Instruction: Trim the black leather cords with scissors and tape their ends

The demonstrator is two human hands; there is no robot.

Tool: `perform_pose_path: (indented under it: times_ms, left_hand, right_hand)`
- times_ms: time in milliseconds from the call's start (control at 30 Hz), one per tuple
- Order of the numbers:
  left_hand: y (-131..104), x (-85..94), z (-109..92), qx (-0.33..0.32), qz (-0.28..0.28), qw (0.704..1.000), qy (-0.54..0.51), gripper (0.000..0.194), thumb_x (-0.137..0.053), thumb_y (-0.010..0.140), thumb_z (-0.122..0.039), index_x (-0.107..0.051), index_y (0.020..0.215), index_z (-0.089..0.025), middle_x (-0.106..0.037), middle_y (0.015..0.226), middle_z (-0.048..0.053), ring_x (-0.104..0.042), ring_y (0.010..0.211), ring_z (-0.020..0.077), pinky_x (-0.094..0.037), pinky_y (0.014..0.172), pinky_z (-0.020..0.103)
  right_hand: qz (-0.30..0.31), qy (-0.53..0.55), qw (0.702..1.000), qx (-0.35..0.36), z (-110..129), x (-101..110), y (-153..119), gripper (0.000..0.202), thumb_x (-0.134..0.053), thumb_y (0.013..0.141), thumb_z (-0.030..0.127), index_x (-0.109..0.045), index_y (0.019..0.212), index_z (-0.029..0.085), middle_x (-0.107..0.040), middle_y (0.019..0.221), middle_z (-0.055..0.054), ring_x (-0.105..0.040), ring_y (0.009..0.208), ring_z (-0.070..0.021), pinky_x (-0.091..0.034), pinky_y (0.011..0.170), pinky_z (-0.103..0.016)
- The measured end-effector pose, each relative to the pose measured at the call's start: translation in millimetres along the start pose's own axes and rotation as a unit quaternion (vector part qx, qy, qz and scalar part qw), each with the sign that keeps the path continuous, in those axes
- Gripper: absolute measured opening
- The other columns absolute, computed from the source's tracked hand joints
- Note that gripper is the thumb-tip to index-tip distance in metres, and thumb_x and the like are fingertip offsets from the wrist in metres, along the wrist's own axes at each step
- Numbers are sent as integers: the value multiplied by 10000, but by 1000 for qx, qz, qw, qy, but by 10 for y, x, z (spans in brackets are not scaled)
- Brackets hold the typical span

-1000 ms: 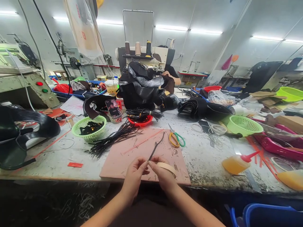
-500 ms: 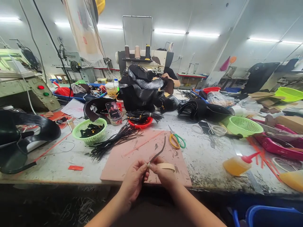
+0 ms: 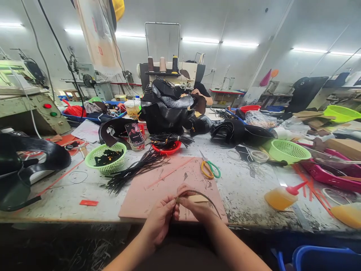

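Both hands worked close together over the front part of the pink board (image 3: 141, 195), thumbs and fingertips meeting. Left hand (image 3: 159, 217) gripped the dark cord (image 3: 208, 198) in a thumb-and-finger pinch; right hand (image 3: 196, 209) pinched at the same spot, fingers curled, with the pale tape roll (image 3: 199, 198) against it, seemingly carried along. To do this bit well, my judgement: the left pinch needed to stay firm and right beside the working point, so the cord couldn't roll, while the right did the small finger moves with light, even tension. The free length was best left clear of the tape, since it arched over the right hand and could have snagged there. Short, steady turns probably beat big ones, and a slack pinch risked a loose or crooked result. Looks: cord was thin, brownish-black, bendy, apparently braided, though the weave was hard to read here. It bowed up from the fingertips and curved down past the right wrist toward the board's near right corner. Whatever sat right between the fingertips was too small to tell. Scissors (image 3: 206, 162) lay near the board's far right corner, untouched.
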State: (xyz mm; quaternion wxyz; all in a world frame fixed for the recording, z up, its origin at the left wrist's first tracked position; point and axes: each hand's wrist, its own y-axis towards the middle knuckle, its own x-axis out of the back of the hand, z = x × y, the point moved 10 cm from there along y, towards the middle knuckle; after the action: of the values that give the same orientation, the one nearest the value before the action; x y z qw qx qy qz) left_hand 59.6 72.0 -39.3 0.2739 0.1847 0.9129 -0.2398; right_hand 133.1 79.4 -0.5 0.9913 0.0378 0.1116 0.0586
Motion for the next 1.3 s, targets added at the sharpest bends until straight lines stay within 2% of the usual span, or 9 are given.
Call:
perform_pose_path:
  times_ms: [133,233,433,600,733,867,1000,1167,1300]
  left_hand:
    - [-19,-66,46,35,25,999,-15,254,-750,532,-291,-625,665,-114,-500,494,-30,-390,409,37,-306,405,166]
    - [-23,-47,53,44,19,999,-5,244,-746,543,-287,-626,671,-118,-508,508,-30,-393,415,33,-308,412,160]
    - [20,54,-73,-21,-15,991,134,210,-727,565,-310,-623,653,-151,-588,631,-2,-529,606,110,-406,556,207]
    - [39,63,-157,-61,-6,976,207,213,-667,626,-356,-649,636,-143,-587,600,2,-507,576,110,-396,592,226]
    - [79,91,-38,-20,-9,982,186,215,-683,585,-343,-624,574,-137,-576,535,-1,-477,494,94,-368,532,219]
    - [123,149,65,14,-40,987,157,213,-687,535,-308,-568,515,-133,-543,476,-14,-436,428,71,-322,465,200]
    - [108,382,17,35,-119,986,112,209,-677,495,-261,-504,494,-144,-525,452,-25,-431,394,64,-276,409,185]
    - [78,653,-82,33,-186,977,95,186,-641,526,-268,-502,541,-145,-552,508,-27,-429,363,54,-262,370,178]
    - [150,585,-92,32,-137,977,158,226,-657,526,-306,-498,562,-150,-566,527,-33,-418,345,43,-253,363,170]
  right_hand:
    - [35,46,997,-52,-150,-67,-10,249,-627,651,418,-558,743,197,-544,573,26,-556,588,-152,-451,562,-280]
    - [29,24,999,-20,-102,-43,13,245,-643,635,412,-559,714,196,-539,598,28,-536,583,-133,-437,573,-264]
    - [-15,-56,997,53,56,52,35,184,-630,662,346,-532,633,193,-494,665,21,-487,622,-122,-403,590,-242]
    - [-16,-122,992,29,28,92,16,166,-578,703,364,-527,664,210,-504,615,17,-491,601,-152,-415,577,-278]
    - [60,-222,970,80,150,-7,14,115,-518,759,285,-549,674,214,-513,694,3,-509,677,-160,-428,628,-286]
    - [127,-354,916,140,195,20,70,93,-518,753,225,-607,725,223,-550,760,-10,-520,752,-159,-429,680,-272]
    - [56,-533,834,132,156,663,198,172,-456,769,194,-618,712,205,-574,745,-42,-520,753,-181,-417,721,-315]
    - [-69,-647,740,-168,-135,2041,93,347,-452,728,129,-580,1046,184,-613,929,-64,-551,866,-176,-401,765,-274]
    - [-133,-665,681,-277,-64,2589,-191,296,-443,768,325,-654,792,119,-628,757,-135,-579,787,-268,-409,674,-346]
